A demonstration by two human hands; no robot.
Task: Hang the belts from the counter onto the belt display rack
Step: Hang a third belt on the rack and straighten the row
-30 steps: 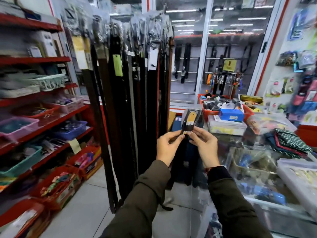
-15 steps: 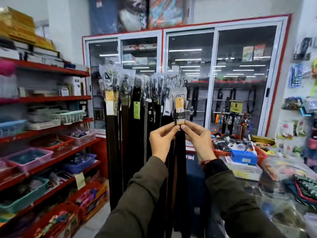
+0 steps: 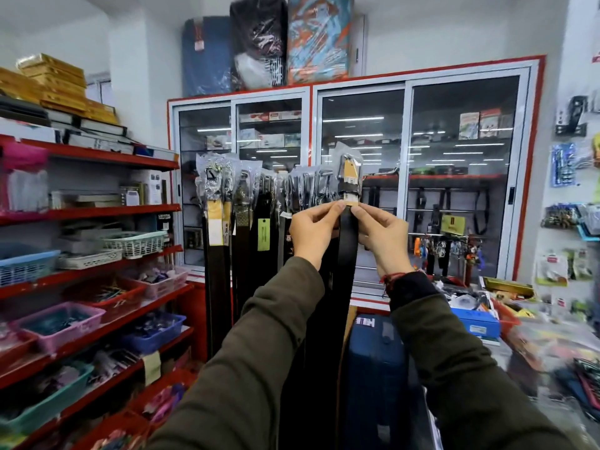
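Shop interior, glass-fronted cabinets (image 3: 357, 177) across the back wall. Held higher than half a second ago: black belt (image 3: 348, 241) with its plastic-wrapped buckle (image 3: 350, 172) now topping the row of hung belts (image 3: 259, 203), against level with them before; more ceiling and cabinet top in frame than earlier. Pinched just under the buckle from both sides: left hand (image 3: 313, 232) at 9 o'clock of the strap, right hand (image 3: 381, 233) at 3 o'clock, both closed on it with thumb and fingers, the remaining fingers curled. Strap hanging straight down between the two olive sleeves (image 3: 246, 358), out of frame at 6 o'clock. One belt held; roughly ten others hanging from the rack at 9 to 10 o'clock of it, too overlapped for an exact count, two with yellow tags, one with a green tag (image 3: 263, 234). Rack bar itself hidden behind the wrapped buckles. At 5 o'clock, one blue suitcase (image 3: 376, 368). At 8 o'clock, red shelves (image 3: 97, 209) with plastic baskets. At 4 o'clock, cluttered table (image 3: 532, 336), blurred. Above the cabinets, at 12 o'clock, three upright wrapped bundles (image 3: 259, 43).
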